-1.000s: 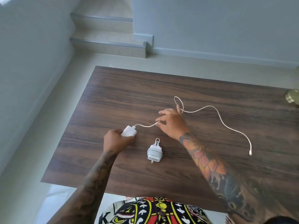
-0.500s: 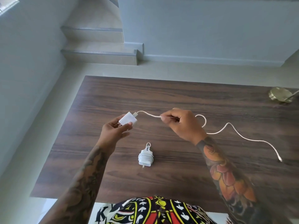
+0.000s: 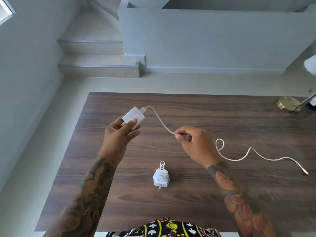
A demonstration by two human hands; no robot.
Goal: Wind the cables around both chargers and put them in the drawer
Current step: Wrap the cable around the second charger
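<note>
The left hand [image 3: 119, 134] holds the white square charger [image 3: 135, 117]; the right hand [image 3: 193, 142] pinches its loose white cable [image 3: 160, 122] above the brown wooden table [image 3: 222, 117].

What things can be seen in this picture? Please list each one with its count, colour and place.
wound charger: 1, white, on the table near the front edge, its cable wrapped around it
held charger: 1, white, above the table's left part, in the left hand
loose cable: 1, white, from the held charger through the right hand, then trailing over the table to the right
table: 1, dark brown wood, filling the middle
lamp base: 1, gold, far right corner of the table
steps: 2 visible, beige, behind the table on the left
left hand: 1, grips the held charger
right hand: 1, pinches the loose cable
</note>
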